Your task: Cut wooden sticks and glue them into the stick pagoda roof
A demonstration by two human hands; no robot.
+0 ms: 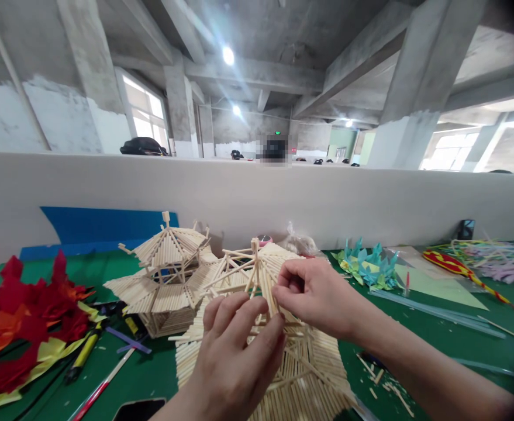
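While the left hand (234, 345) is steadying the stick pagoda (274, 351), the right hand (313, 295) is pinching one stick (273, 295), which wants gentle, straight seating.

My left hand (230, 356) covers the near middle of the stick pavilion (283, 351), whose base runs off the bottom edge. What my right hand (313, 295) pinches is probably one stick; I can't tell.
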